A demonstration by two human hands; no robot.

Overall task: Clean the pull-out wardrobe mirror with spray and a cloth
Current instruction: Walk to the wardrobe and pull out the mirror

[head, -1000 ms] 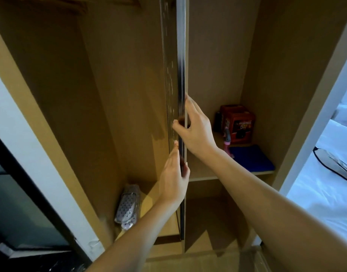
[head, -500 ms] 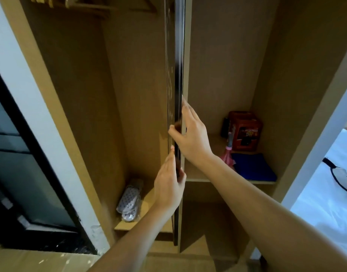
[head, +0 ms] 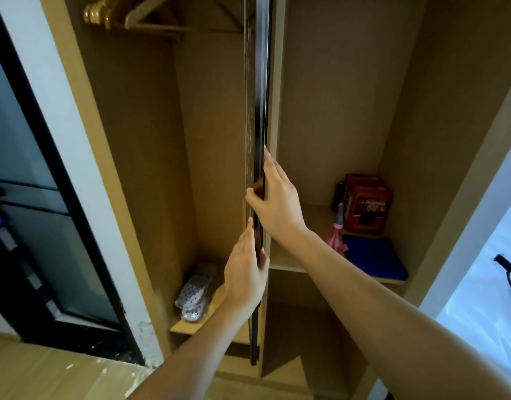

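Observation:
The pull-out mirror [head: 259, 96] stands edge-on in the middle of the wardrobe, a tall thin panel with a dark frame and a speckled glass face turned left. My right hand [head: 277, 203] grips its front edge at mid height, thumb on the left side, fingers on the right. My left hand [head: 244, 272] clasps the same edge just below. On the right-hand shelf lie a folded blue cloth [head: 374, 259] and a pink spray bottle [head: 336, 235], both away from my hands.
A red box [head: 365, 202] stands at the back of the right shelf [head: 286, 262]. A pair of slippers [head: 195, 291] rests on the low left ledge. Wooden hangers [head: 118, 14] hang top left. A white bed [head: 485, 298] lies at the right, a dark glass door [head: 32, 197] at the left.
Both hands keep their grip on the mirror's edge. The view has shifted back and left, so the hangers and more of the floor now show; the mirror appears slightly further out.

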